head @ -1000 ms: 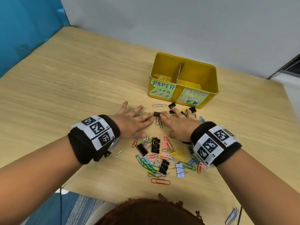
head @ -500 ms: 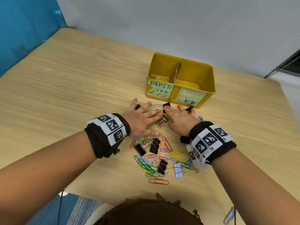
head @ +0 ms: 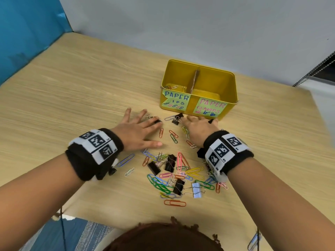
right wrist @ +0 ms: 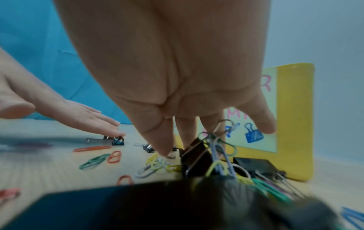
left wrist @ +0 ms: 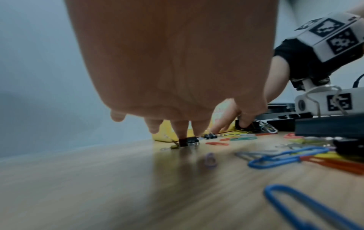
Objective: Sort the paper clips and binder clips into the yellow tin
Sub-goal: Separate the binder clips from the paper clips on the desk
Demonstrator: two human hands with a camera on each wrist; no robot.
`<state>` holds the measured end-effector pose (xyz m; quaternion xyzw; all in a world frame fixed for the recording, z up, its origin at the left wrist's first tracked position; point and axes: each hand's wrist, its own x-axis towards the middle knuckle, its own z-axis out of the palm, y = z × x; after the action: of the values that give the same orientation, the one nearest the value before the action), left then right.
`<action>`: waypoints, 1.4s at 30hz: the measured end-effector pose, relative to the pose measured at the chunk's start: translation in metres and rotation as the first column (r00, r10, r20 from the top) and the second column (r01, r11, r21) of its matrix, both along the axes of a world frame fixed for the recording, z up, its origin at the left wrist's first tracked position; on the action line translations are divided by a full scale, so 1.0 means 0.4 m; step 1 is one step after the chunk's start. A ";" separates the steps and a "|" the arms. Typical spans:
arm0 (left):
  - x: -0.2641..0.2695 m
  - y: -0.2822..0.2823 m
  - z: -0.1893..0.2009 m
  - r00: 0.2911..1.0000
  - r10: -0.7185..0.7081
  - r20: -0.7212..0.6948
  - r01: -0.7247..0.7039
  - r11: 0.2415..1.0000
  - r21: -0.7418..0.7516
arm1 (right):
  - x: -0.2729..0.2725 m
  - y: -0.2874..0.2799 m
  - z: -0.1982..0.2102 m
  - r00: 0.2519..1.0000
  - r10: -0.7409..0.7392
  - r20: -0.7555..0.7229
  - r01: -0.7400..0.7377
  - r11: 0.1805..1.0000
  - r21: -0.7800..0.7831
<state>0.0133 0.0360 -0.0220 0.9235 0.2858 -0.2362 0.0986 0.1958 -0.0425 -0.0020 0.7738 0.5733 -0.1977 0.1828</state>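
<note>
The yellow tin [head: 230, 91] stands at the back with a cardboard divider; a few paper clips lie in its left compartment, labelled for paper clips. My left hand [head: 140, 125] lies flat with fingers spread, its fingertips [left wrist: 182, 132] pressing on a small black binder clip [head: 157, 121] [left wrist: 187, 141]. To the right, my right hand [head: 196, 125] is flat with straight fingers in front of the tin, over black binder clips [right wrist: 197, 157] and coloured paper clips. Two small binder clips [head: 177, 119] lie between the hands.
A loose pile of coloured paper clips and black binder clips [head: 174, 171] covers the wooden table [head: 72, 98] near my wrists. A pale blue binder clip [head: 196, 190] sits at its near edge. The table's near edge is close; a grey wall stands behind the tin.
Both hands have slid forward toward the tin and apart. The left has dragged a black binder clip to the left; the right has moved right, in front of the tin's right label.
</note>
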 end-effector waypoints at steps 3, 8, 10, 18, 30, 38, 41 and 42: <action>-0.027 0.010 0.003 0.997 0.073 0.004 -0.073 0.997 0.031 | -0.019 0.006 0.007 0.998 0.057 0.013 -0.057 0.998 -0.007; 0.053 -0.013 0.028 0.995 -0.003 0.101 -0.002 0.999 0.053 | -0.028 -0.023 0.012 0.995 0.075 0.060 -0.079 0.993 0.083; 0.100 -0.020 0.020 0.997 -0.063 0.053 0.061 0.998 0.034 | -0.042 -0.053 0.004 0.984 0.172 0.045 -0.172 0.985 0.004; 0.097 0.008 0.008 0.994 -0.056 -0.093 0.064 0.994 0.093 | -0.025 -0.019 0.036 0.982 0.146 -0.123 -0.136 0.987 0.083; -0.006 0.080 0.033 0.988 0.074 0.136 -0.087 0.992 0.094 | -0.045 -0.038 0.045 0.967 0.233 -0.102 -0.242 0.966 -0.085; -0.056 -0.024 0.034 0.990 0.085 0.109 -0.053 0.962 -0.267 | -0.085 -0.058 0.048 0.949 0.313 0.046 -0.314 0.949 0.004; -0.043 -0.063 0.048 0.966 0.097 0.240 -0.023 0.956 -0.292 | -0.084 -0.078 0.062 0.925 0.299 -0.233 -0.260 0.948 0.184; -0.038 -0.078 0.051 0.961 0.082 0.266 0.004 0.951 -0.308 | -0.086 -0.084 0.064 0.898 0.303 -0.319 -0.260 0.950 0.171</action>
<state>-0.0020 0.0050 -0.0015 0.9150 0.2477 -0.1449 0.2836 0.1614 -0.0763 0.0236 0.6467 0.7132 -0.2641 0.0590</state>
